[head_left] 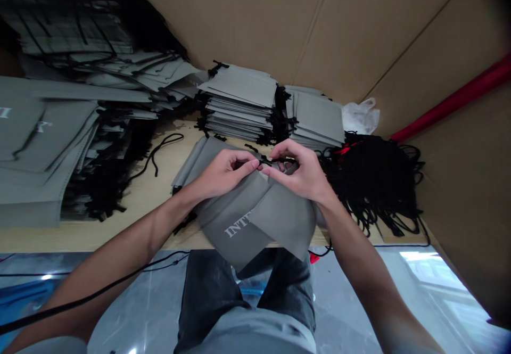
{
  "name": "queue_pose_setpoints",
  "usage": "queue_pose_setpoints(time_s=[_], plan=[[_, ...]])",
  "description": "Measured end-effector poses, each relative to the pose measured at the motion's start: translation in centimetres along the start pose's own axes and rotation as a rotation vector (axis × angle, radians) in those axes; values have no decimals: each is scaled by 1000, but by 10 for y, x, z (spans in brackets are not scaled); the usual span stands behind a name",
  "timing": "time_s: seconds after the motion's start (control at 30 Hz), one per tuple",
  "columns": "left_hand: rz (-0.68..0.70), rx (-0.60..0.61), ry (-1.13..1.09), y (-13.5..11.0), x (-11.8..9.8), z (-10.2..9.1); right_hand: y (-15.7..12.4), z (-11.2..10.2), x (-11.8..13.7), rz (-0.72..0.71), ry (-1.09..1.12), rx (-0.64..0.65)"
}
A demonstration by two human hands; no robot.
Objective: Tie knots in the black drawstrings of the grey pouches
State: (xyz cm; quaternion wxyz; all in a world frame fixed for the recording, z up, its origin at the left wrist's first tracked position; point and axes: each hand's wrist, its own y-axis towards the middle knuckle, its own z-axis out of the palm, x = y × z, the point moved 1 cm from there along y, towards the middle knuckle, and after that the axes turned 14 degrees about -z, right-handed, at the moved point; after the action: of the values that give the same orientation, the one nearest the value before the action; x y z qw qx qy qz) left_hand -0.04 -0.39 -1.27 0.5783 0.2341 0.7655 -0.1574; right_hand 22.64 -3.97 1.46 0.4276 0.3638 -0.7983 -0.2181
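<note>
A grey fabric drawstring bag (pixel 255 218) with white lettering hangs over the near edge of the wooden table (pixel 143 197), above my lap. My left hand (pixel 223 173) pinches the bag's top hem, fingers closed. My right hand (pixel 301 173) is closed too, gripping the hem and a thin black cord (pixel 275 160) that runs between both hands' fingertips. A loose black cord (pixel 159 154) lies on the table left of the bag.
Two neat stacks of grey bags (pixel 243 104) (pixel 317 117) stand behind my hands. A messy heap of grey bags (pixel 51 146) fills the left. A bundle of black cords (pixel 373 183) lies at right beside cardboard walls (pixel 459 173). A white plastic bag (pixel 361 115) sits behind.
</note>
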Motion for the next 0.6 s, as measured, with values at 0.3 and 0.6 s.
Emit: queue_pose_setpoints(time_s=[0.3,0.6], plan=[[18,21,54,-2,-1,0,-3,12,-4,-97,-126,-4],[74,-45,-348,3,7,11,-5,18,-8,-116,-136,-12]])
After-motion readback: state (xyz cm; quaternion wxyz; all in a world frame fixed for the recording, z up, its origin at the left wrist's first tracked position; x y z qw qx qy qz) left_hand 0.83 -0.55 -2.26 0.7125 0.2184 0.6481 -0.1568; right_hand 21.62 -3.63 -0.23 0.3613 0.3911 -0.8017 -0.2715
